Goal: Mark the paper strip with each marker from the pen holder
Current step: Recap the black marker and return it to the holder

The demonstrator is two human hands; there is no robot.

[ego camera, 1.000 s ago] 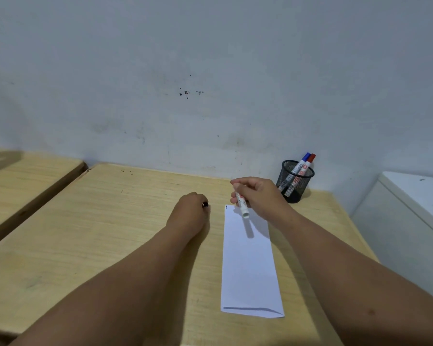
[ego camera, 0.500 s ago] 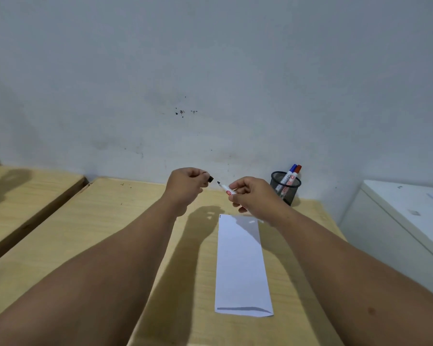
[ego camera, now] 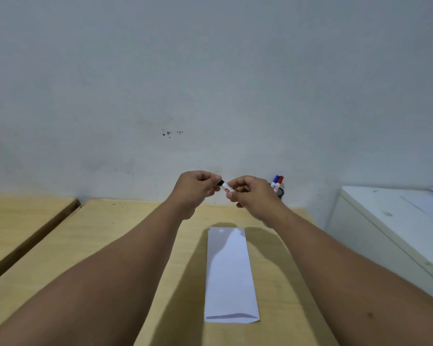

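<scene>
Both hands are raised above the far end of the wooden table (ego camera: 125, 245). My right hand (ego camera: 251, 194) grips a white marker (ego camera: 226, 188) by its barrel. My left hand (ego camera: 196, 187) pinches the black cap (ego camera: 220, 182), which sits against the marker's end. A white paper strip (ego camera: 229, 273) lies lengthwise on the table below the hands, with a small dark mark at its far left corner. The black mesh pen holder (ego camera: 281, 192) stands behind my right hand, mostly hidden, with a blue-capped marker (ego camera: 275, 180) and a red-capped marker (ego camera: 281, 181) sticking out.
A grey-white wall rises just behind the table. A second wooden table (ego camera: 23, 218) sits to the left across a narrow gap. A white cabinet (ego camera: 390, 221) with sheets of paper on top stands to the right.
Both hands rose off the table, away from the paper's far end. The cap and the marker tip, apart half a second ago, have come together. The view tilted upward.
</scene>
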